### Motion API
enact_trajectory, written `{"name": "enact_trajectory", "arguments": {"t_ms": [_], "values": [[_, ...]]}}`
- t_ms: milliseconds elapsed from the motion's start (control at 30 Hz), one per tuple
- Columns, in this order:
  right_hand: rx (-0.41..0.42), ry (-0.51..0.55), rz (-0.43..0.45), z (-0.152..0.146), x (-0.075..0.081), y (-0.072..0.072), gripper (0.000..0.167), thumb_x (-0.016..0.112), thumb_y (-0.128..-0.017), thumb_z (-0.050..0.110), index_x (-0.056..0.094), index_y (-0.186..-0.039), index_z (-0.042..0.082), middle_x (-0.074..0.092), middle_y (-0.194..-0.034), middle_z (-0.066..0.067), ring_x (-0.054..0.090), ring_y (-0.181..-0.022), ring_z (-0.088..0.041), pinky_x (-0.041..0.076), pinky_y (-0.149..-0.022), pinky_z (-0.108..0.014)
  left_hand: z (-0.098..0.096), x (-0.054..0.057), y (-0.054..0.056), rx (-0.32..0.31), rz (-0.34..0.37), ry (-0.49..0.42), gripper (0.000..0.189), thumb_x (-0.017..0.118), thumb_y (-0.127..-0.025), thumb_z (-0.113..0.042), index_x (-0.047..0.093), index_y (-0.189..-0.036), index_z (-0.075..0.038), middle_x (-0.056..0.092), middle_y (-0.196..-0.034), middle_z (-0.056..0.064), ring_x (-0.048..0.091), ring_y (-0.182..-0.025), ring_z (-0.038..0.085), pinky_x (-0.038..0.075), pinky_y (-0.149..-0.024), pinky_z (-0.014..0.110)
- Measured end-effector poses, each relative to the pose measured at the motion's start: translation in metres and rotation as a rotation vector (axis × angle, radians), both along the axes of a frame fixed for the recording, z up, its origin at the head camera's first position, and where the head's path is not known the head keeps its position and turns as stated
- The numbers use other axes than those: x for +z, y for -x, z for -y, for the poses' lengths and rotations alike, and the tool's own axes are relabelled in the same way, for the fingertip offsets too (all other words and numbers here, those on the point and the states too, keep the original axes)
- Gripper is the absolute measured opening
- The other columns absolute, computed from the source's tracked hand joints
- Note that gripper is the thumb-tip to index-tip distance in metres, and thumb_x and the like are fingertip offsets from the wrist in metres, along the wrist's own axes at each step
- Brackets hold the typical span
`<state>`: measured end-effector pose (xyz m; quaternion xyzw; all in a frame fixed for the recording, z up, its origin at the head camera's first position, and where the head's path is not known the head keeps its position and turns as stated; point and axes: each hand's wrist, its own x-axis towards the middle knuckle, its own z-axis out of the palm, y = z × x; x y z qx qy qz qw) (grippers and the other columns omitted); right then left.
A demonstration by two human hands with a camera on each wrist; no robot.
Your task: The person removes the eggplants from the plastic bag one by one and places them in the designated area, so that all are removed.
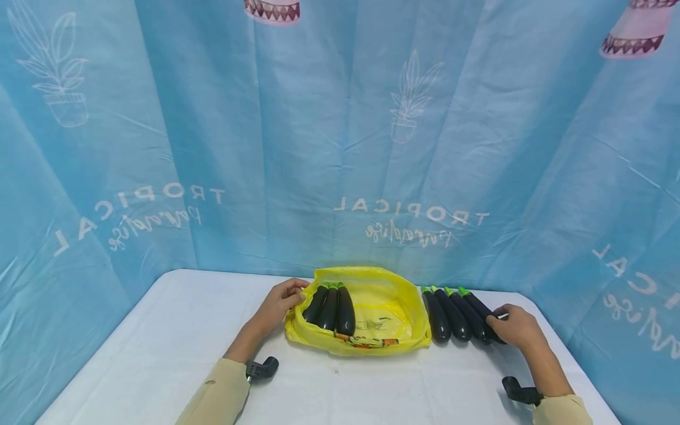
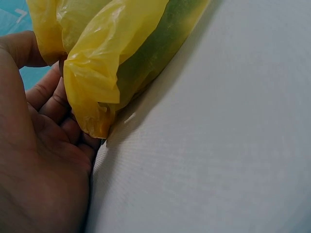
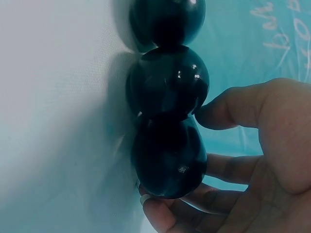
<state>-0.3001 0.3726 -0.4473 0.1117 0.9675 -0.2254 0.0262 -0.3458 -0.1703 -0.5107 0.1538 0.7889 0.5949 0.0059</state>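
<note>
A yellow plastic bag (image 1: 366, 273) lies on the table with its mouth spread wide. Three dark eggplants (image 1: 330, 310) with green stem ends sit side by side in its left part. My left hand (image 1: 276, 304) pinches the bag's left edge; in the left wrist view, thumb and finger meet on the crumpled film (image 2: 92, 73). To the right of the bag, several more eggplants (image 1: 438, 316) lie in a row. My right hand (image 1: 517, 327) grips the rightmost eggplant (image 3: 167, 160), thumb on one side and fingers around the other.
A white cloth covers the table (image 1: 340, 389). Behind it hangs a blue curtain (image 1: 297, 147) with printed plants and lettering, which also runs along both sides. Each wrist carries a black camera mount (image 1: 262, 369).
</note>
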Motion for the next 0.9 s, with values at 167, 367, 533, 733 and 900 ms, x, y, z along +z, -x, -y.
{"name": "enact_trajectory", "arguments": {"t_ms": [167,367,533,733,900], "values": [[-0.015,0.007,0.004,0.000,0.001,-0.001,0.055,0.061,-0.097,0.026,0.055,-0.129,-0.019,0.059,-0.121,-0.042,0.063,-0.104,-0.052,0.056,-0.083,-0.058,0.000,-0.001,0.001,0.002,0.000,0.014,0.034,0.058,-0.103,-0.011,0.064,-0.136,-0.003,0.062,-0.100,0.009,0.058,-0.087,0.020,0.050,-0.077,0.027],[-0.020,0.011,-0.018,-0.001,0.004,-0.002,0.056,0.061,-0.099,0.027,0.054,-0.130,-0.019,0.060,-0.122,-0.042,0.065,-0.104,-0.052,0.057,-0.082,-0.057,0.000,-0.001,0.001,0.007,0.011,0.013,0.033,0.059,-0.103,-0.011,0.066,-0.134,-0.005,0.063,-0.100,0.008,0.059,-0.089,0.019,0.052,-0.079,0.026],[-0.030,0.018,-0.056,0.002,0.009,-0.003,0.054,0.061,-0.098,0.027,0.055,-0.131,-0.017,0.061,-0.122,-0.040,0.065,-0.104,-0.051,0.058,-0.082,-0.058,0.001,-0.001,0.000,0.001,0.017,0.002,0.033,0.059,-0.103,-0.010,0.065,-0.135,-0.004,0.063,-0.101,0.009,0.059,-0.089,0.020,0.052,-0.079,0.025],[-0.004,0.000,-0.133,0.009,0.019,-0.006,0.052,0.063,-0.097,0.025,0.059,-0.129,-0.015,0.065,-0.119,-0.037,0.066,-0.102,-0.050,0.059,-0.078,-0.055,0.000,0.002,-0.001,0.009,0.021,-0.005,0.034,0.060,-0.102,-0.012,0.065,-0.135,-0.004,0.063,-0.103,0.011,0.058,-0.091,0.022,0.052,-0.080,0.026],[0.014,-0.012,-0.176,0.017,0.028,-0.011,0.050,0.063,-0.097,0.024,0.060,-0.130,-0.013,0.065,-0.121,-0.036,0.064,-0.107,-0.052,0.058,-0.080,-0.057,-0.001,0.002,-0.002,0.012,0.018,-0.010,0.035,0.060,-0.102,-0.012,0.064,-0.136,-0.003,0.063,-0.102,0.010,0.057,-0.089,0.020,0.051,-0.078,0.026]]}}
